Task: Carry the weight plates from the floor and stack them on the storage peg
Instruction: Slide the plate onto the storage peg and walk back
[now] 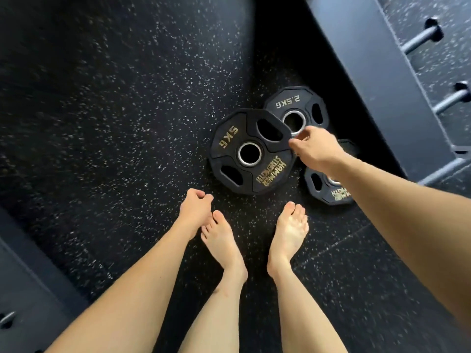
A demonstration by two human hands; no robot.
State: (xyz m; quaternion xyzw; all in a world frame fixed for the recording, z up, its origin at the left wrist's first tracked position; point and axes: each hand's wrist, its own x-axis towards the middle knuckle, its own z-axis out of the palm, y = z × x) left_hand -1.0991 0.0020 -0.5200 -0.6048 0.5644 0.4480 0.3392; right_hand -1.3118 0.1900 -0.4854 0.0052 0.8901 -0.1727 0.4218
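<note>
- Three black plates flat on the floor (114,98), which is black rubber with white flecks.
- 5KG plate (251,151): many-sided edge, rubber-coated, steel ring round the bore, three oval grip slots, gold "HAMMER STRENGTH" lettering. Its upper-right edge overlaps the 2.5KG plate (297,110).
- 2.5KG plate: same build, smaller, lies just beside the dark steel rack beam (369,80).
- Third plate (328,186): small, gold lettering, mostly hidden under my right forearm; rating not readable.
- My right hand (316,149) is down over the spot where the 5KG and 2.5KG plates overlap, fingers curled, tips at the steel ring of the 2.5KG plate. Motion blur; I cannot tell whether it actually grips anything.
- My left hand (195,207) hangs above my left foot (221,240), fingers loosely curled, holding nothing.
- Right foot (288,233) bare, just below the gap between the 5KG and the third plate.
- Storage pegs (420,38) are bare round steel rods sticking out of the rack at far right; two visible, the second (452,100) lower down.
- The rack beam sits between the plates and the pegs.
- Another dark frame piece (28,281) at lower left.
</note>
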